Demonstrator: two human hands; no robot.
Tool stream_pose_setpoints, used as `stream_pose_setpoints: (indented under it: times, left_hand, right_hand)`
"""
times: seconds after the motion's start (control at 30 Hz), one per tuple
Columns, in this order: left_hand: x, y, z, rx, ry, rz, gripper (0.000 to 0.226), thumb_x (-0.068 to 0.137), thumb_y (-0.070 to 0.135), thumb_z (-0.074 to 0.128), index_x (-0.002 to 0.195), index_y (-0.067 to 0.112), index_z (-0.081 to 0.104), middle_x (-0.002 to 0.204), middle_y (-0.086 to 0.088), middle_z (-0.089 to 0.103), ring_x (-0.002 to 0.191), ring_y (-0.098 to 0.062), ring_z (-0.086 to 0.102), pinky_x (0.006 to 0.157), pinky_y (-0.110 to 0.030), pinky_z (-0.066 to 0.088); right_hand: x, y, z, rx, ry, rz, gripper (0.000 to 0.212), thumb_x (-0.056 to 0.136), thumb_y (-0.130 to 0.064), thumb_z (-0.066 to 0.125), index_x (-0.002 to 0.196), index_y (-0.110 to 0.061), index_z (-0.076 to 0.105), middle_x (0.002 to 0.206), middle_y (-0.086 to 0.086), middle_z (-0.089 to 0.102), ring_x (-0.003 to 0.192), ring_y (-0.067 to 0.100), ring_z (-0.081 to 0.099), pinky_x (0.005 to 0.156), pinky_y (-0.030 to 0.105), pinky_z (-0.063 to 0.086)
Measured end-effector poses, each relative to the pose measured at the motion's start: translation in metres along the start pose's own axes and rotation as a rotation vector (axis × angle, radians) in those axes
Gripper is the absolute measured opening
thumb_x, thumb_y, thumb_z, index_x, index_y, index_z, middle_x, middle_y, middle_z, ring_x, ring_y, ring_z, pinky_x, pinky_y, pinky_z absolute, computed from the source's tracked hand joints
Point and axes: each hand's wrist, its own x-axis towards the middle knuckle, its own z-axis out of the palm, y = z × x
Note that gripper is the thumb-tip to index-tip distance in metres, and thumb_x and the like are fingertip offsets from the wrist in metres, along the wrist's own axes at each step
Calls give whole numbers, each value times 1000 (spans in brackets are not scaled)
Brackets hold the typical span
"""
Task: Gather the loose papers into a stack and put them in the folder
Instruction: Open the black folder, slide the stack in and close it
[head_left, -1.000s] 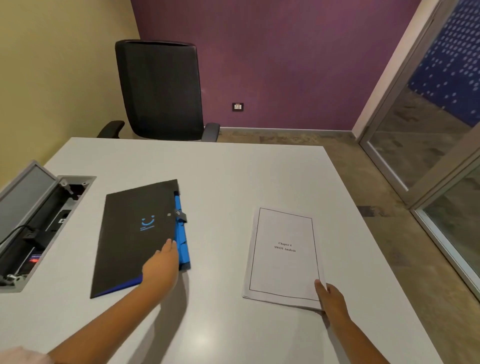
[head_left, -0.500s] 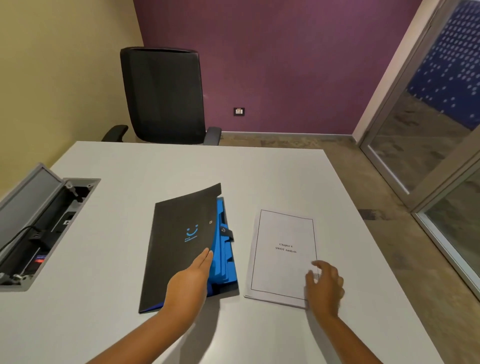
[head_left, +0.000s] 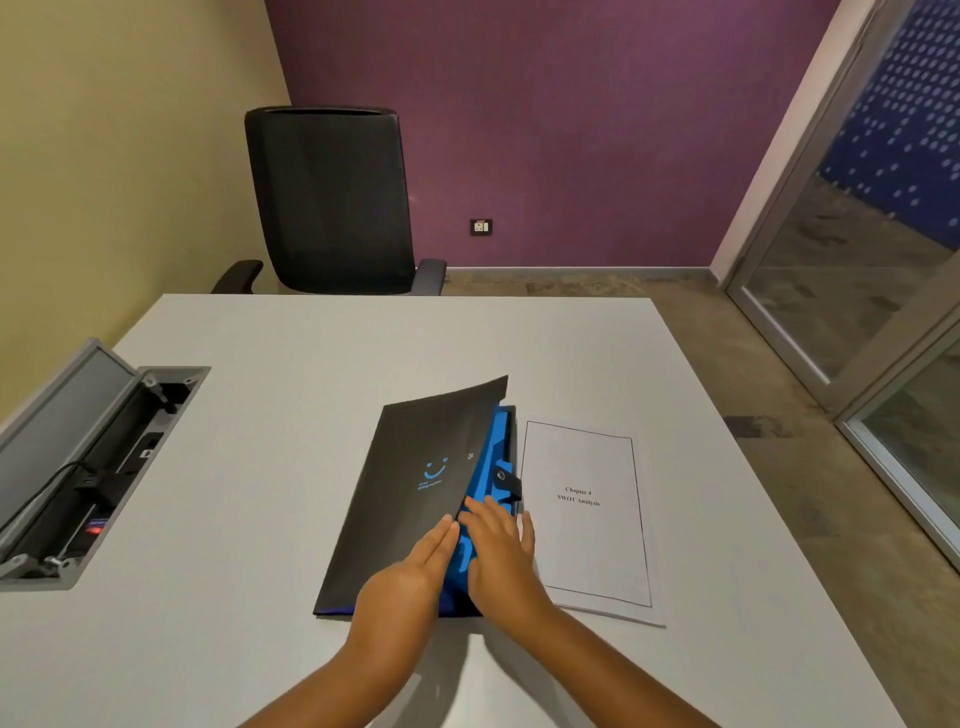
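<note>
in the head view one black folder (head_left: 415, 499) with a blue smile logo lies on the table (head_left: 260, 519), one paper stack (head_left: 587, 519) reading "chapter 4 swot analysis" touching its right, left hand (head_left: 402, 587) flat on its cover, right hand (head_left: 501, 551) flat on its blue inside, neither grasping.

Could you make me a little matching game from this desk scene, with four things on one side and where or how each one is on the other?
Things:
1. folder
2. stack of papers
3. office chair
4. cable box

States:
A. lid up, set into the table's left side
B. flat, right of the folder
C. cover partly lifted, blue inside
D. behind the table's far edge

Pairs: 1-C, 2-B, 3-D, 4-A
</note>
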Motion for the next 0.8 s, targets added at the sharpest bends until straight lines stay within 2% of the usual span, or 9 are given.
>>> stream_pose_setpoints:
  times: [0.1,0.2,0.3,0.37,0.43,0.5,0.57,0.67,0.8]
  left_hand:
    - [-6,7,-2,40,-82,54,96,4,11,87,99,21,74,101,12,73,30,0,46,31,-8,33]
    - [-11,4,5,10,-159,66,108,5,13,89,110,24,64,104,11,73,48,-1,64,34,-8,37]
    - [-13,3,9,-15,-204,57,123,14,9,92,126,22,42,109,11,71,51,-3,66,33,-7,35]
    - [-15,3,17,-28,-213,54,144,15,9,92,141,22,24,110,11,71,48,-3,64,33,-8,36]
    - [-18,5,22,-49,-253,42,153,19,12,92,147,22,9,119,10,66,54,-1,65,38,-8,42]
    - [-19,2,25,-46,-233,54,134,30,18,92,144,28,22,134,9,51,60,3,63,45,-5,45]
    - [-16,0,19,-78,-162,-10,110,38,25,91,134,26,39,137,3,45,74,2,66,54,-5,51]
    - [-8,-2,13,-131,-101,-178,98,47,31,89,132,20,43,140,-8,48,91,-13,70,54,-12,54]
    - [6,3,7,-96,-197,-351,93,81,10,61,147,25,-3,155,-2,-14,142,-28,24,92,-28,52]
  right_hand:
    - [5,-4,-4,239,-107,262,39,93,-7,32,120,-25,54,140,-1,45,137,14,29,117,42,-9]
    - [14,-6,-9,474,-104,490,35,94,-31,33,69,-27,57,90,-5,63,99,15,52,114,50,11]
    - [15,-8,-6,335,-167,506,38,92,-50,36,105,-25,61,113,0,61,110,18,51,109,41,25]
    - [17,-7,-2,303,-194,510,38,89,-46,44,120,-25,55,121,-3,57,117,20,50,103,37,30]
    - [22,-3,0,380,-186,511,7,85,-32,52,81,-32,58,88,-11,59,96,18,56,95,36,41]
    - [26,0,-2,448,-193,507,20,83,-22,55,65,-31,49,74,-11,51,80,13,53,78,28,45]
    - [26,-3,-4,538,-220,500,12,85,-20,57,97,-21,61,102,-4,60,96,15,56,82,25,45]
    - [25,-9,-8,610,-245,478,45,88,-21,58,131,-14,48,134,2,51,120,19,51,99,28,42]
    - [23,-15,-15,626,-267,364,48,90,-24,55,135,-16,43,137,4,50,122,17,49,100,27,41]
